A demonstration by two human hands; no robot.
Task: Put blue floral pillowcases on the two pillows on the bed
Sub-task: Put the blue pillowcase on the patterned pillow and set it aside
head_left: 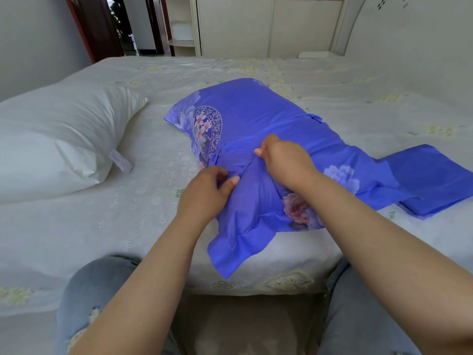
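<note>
Gripping folds of blue fabric, the left hand and the right hand are closed on the blue floral pillowcase, which is drawn over a pillow lying on the bed directly beneath them. A bare white pillow is placed well left of the left hand. A second, folded blue pillowcase is laid right of the right hand.

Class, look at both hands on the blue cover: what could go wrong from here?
1. The left hand and right hand pinch the blue floral pillowcase mid-panel; its flap may close bunched.
2. The folded blue pillowcase partly lies under it, so tugging might drag it.
</note>
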